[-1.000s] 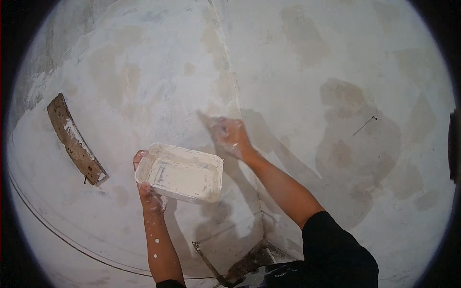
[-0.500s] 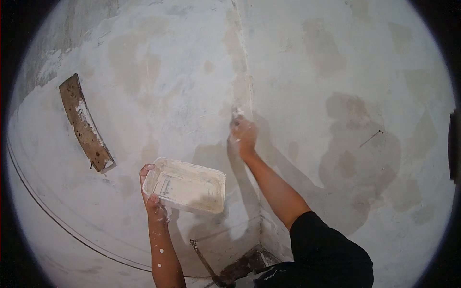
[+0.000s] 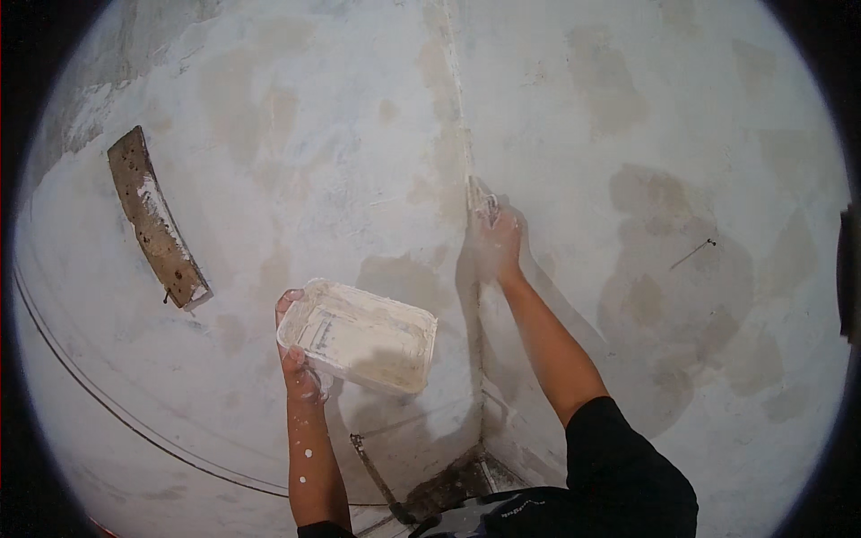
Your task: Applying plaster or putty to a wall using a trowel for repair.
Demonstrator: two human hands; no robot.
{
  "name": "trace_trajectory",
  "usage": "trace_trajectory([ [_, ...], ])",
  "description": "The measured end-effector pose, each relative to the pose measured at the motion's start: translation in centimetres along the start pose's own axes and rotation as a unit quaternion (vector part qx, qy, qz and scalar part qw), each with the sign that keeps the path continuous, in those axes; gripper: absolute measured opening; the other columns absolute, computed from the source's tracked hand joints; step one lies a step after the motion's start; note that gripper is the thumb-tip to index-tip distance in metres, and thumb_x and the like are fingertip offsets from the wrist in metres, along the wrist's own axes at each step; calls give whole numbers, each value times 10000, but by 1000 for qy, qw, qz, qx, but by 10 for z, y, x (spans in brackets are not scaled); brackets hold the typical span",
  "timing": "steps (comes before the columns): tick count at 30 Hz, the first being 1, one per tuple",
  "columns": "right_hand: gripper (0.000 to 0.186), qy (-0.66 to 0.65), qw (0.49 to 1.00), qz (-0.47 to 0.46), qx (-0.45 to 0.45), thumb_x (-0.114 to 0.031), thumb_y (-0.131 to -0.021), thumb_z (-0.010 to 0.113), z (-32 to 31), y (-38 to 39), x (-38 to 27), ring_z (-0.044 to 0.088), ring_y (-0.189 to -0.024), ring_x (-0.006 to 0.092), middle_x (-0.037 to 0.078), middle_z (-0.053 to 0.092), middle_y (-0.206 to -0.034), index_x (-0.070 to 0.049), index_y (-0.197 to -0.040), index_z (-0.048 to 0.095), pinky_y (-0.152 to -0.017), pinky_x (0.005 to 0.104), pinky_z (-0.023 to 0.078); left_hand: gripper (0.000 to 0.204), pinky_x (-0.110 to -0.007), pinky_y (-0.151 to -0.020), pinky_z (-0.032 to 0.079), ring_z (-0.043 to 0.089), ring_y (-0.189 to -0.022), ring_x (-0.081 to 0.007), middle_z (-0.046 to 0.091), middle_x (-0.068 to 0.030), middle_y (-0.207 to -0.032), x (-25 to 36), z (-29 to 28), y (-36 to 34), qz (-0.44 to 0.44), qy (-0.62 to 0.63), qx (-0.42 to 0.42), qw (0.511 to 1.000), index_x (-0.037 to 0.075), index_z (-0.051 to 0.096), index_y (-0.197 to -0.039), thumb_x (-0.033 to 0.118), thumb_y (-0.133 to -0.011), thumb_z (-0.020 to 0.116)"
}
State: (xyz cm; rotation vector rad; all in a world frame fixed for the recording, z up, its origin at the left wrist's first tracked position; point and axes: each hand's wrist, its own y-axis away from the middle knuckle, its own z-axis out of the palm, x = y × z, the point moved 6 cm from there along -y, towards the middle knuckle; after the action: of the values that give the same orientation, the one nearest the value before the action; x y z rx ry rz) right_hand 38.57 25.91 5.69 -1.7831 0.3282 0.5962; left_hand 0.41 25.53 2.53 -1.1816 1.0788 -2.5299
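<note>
Corner seam [image 3: 465,134] coated unevenly; upper-left wall [image 3: 117,45] grey, seemingly uncoated. Left hand [image 3: 298,363] grips paste-coated tub [image 3: 425,350]; right hand [image 3: 500,238] closed round flat tool [image 3: 478,192].

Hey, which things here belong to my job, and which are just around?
In use:
pale tray of paste, in the left hand
small tool, in the right hand, at the wall corner

Apparently just around:
brown board
nail
pipe-like piece

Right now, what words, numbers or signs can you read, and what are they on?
None can be read.
Black shirt: small pale marks, maybe writing, too small and blurred to read.
White tub, brown board and walls: no lettering I can see.
</note>
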Motion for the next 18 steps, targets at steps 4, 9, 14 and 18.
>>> trace_trajectory([
  [4, 367, 20, 998, 57, 13, -268, -872, 577, 6, -10, 5, 571, -911, 456, 288, 611, -968, 67, -1019, 607, -831, 498, 446, 931, -383, -984, 435, 512, -1156, -280, 504, -136, -1242, 17, -8, 2, 18, -3, 0, 1000, 50, 346, -1358, 512, -649, 736],
  [9, 375, 80, 994, 75, 20, -314, -848, 603, 19, 5, -19, 585, -929, 416, 247, 627, -963, 27, -1003, 627, -821, 492, 448, 924, -391, -985, 440, 516, -1156, -285, 508, -141, -1243, 32, -24, 9, 34, -9, 12, 999, 47, 345, -1359, 505, -656, 732],
  [14, 323, 47, 985, -156, -65, -282, -844, 598, 66, 63, -56, 602, -934, 331, 167, 646, -1029, -54, -1068, 641, -805, 462, 453, 916, -399, -985, 446, 520, -1155, -291, 512, -145, -1244, 26, -23, 11, 31, -4, 10, 999, 43, 344, -1361, 498, -663, 727],
  [18, 281, -353, 890, 26, -287, -251, -838, 615, 62, 129, -108, 611, -856, 336, 138, 664, -1013, -69, -1047, 661, -770, 434, 465, 907, -416, -984, 459, 527, -1154, -299, 524, -160, -1235, 19, -26, 7, 34, 68, 4, 997, 43, 347, -1356, 467, -654, 734],
])
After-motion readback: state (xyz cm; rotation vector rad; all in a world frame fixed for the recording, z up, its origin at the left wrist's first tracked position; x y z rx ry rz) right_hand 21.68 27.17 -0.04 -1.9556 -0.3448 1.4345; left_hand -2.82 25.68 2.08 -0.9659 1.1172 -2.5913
